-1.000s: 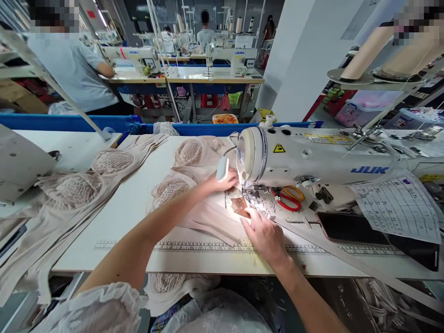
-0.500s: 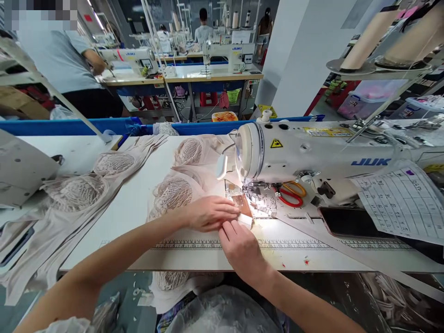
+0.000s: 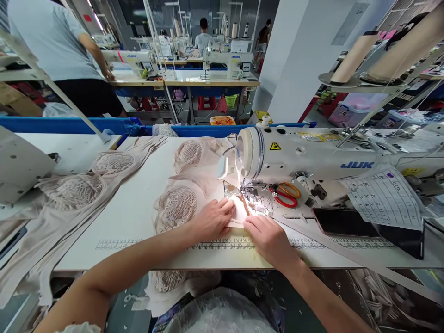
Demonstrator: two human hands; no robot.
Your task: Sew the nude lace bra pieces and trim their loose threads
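Observation:
A beige bra with lace-patterned cups (image 3: 178,206) lies on the sewing table, its fabric running under the lit needle area of the sewing machine (image 3: 277,150). My left hand (image 3: 215,218) rests on the fabric left of the presser foot, fingers stretched out and lying flat. To the right, my right hand (image 3: 267,233) pinches the fabric's front edge between thumb and fingers. Between both hands, a pale section of the bra is spread out, with a narrow brown strip (image 3: 245,205) near the needle. A long pale band (image 3: 322,238) trails off to the right.
Red- and orange-handled scissors (image 3: 287,196) lie behind the needle area. A phone (image 3: 343,222) and a paper sheet (image 3: 385,196) sit at right. More bras (image 3: 74,192) are piled at left. A printed ruler (image 3: 208,245) runs along the front. A co-worker (image 3: 52,46) stands beyond.
My hands have moved apart: the right went right, and the left drew slightly back. The fabric between them is now spread flatter, and less of the brown piece shows.

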